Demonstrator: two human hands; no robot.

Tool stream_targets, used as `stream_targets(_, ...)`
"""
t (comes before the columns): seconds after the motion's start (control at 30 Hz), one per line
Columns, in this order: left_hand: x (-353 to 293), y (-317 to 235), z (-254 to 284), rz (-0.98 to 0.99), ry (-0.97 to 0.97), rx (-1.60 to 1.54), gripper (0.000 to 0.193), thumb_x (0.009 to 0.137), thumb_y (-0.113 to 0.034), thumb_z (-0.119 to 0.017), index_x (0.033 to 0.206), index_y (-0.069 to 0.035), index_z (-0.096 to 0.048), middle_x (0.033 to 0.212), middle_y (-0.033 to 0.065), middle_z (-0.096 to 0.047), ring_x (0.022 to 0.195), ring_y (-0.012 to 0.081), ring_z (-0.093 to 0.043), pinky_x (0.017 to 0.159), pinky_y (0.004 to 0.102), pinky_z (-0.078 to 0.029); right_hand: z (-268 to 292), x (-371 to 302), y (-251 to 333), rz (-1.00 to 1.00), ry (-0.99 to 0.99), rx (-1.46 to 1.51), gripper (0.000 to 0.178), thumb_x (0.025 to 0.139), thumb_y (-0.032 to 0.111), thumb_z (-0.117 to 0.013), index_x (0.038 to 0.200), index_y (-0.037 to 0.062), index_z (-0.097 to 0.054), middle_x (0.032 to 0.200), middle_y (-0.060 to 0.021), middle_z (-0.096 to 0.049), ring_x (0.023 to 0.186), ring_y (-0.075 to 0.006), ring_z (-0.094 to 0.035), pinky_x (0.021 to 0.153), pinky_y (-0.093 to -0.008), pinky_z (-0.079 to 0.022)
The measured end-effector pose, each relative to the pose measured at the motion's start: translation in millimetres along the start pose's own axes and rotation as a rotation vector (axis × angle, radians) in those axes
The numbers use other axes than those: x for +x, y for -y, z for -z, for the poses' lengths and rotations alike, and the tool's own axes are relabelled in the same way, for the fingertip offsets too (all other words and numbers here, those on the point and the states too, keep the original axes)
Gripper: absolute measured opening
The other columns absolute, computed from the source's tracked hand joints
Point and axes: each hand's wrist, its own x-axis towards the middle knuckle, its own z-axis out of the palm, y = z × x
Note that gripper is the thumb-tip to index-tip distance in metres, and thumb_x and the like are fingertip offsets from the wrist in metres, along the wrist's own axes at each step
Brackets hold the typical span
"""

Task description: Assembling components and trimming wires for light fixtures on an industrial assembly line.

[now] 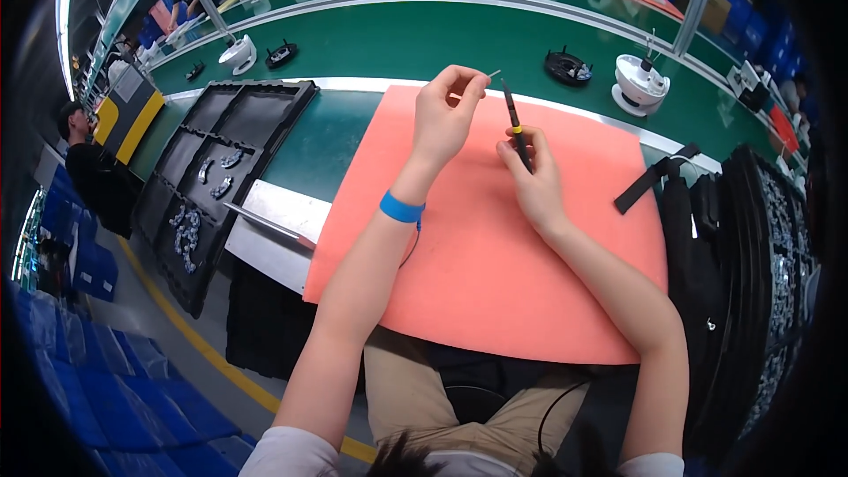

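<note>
My left hand (446,115) is raised over the far part of a pink mat (477,256), with thumb and fingers pinched on a thin pale piece (494,73). What kind of piece it is, I cannot make out. Wrapped round my left wrist is a blue wrist strap (401,207) with a cord. My right hand (535,178) grips a slim black pen-shaped tool (513,115) with a yellow band. Its narrow tip points up and away, close beside the thin piece; whether they touch is unclear.
Black compartment trays (221,159) with small metallic parts lie at left, beside a metal plate (274,225). Beyond the mat runs a green conveyor belt (424,40) carrying white round housings (639,84) and black round parts (567,67). Stacked black trays (742,274) stand at right. Other people work across the belt.
</note>
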Motion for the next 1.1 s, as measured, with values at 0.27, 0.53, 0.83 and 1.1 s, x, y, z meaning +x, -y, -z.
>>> stream_targets(0.27, -3.3, -11.8, 0.9, -0.125, -0.015, 0.071, 0.01, 0.087, -0.012, -0.061, 0.083, -0.003, -0.064, 0.075, 0.0037, -0.065, 0.067, 0.0107, -0.058, 0.056, 0.0244, -0.042, -1.9, 0.7, -4.9, 0.0, -0.013, 0.007, 0.032, 0.087, 0.026, -0.064, 0.103, 0.0007, -0.051, 0.08, -0.0021, -0.052, 0.07, -0.0095, -0.045, 0.062, -0.0261, -0.039)
stream_targets(0.53, -4.1, -16.3, 1.3, -0.296, 0.063, 0.228, 0.004, 0.083, -0.006, -0.062, 0.081, -0.003, -0.061, 0.075, 0.0053, -0.061, 0.064, 0.0148, -0.055, 0.054, 0.0266, -0.041, -2.8, -0.1, -1.7, 0.012, -0.015, 0.01, 0.033, 0.087, 0.026, -0.064, 0.103, 0.0007, -0.051, 0.082, -0.0023, -0.051, 0.07, -0.0093, -0.044, 0.062, -0.0259, -0.038)
stream_targets(0.83, -4.8, -18.0, -0.3, -0.332, 0.073, 0.274, 0.004, 0.083, -0.004, -0.062, 0.081, -0.002, -0.06, 0.073, 0.0057, -0.059, 0.062, 0.0167, -0.053, 0.053, 0.028, -0.04, -1.2, 0.8, -4.0, 0.007, -0.017, 0.011, 0.032, 0.088, 0.028, -0.064, 0.102, 0.002, -0.052, 0.079, -0.0012, -0.05, 0.067, -0.0087, -0.043, 0.059, -0.0256, -0.036)
stream_targets(1.1, -4.1, -18.7, -1.6, -0.273, -0.013, 0.253, 0.005, 0.084, -0.006, -0.061, 0.082, -0.001, -0.061, 0.074, 0.006, -0.061, 0.063, 0.0147, -0.055, 0.054, 0.0268, -0.041, 3.4, 4.7, -11.7, -0.006, 0.03, 0.119, 0.026, 0.09, 0.025, -0.059, 0.103, 0.0028, -0.054, 0.083, -0.0032, -0.056, 0.073, -0.0097, -0.052, 0.064, -0.0253, -0.042)
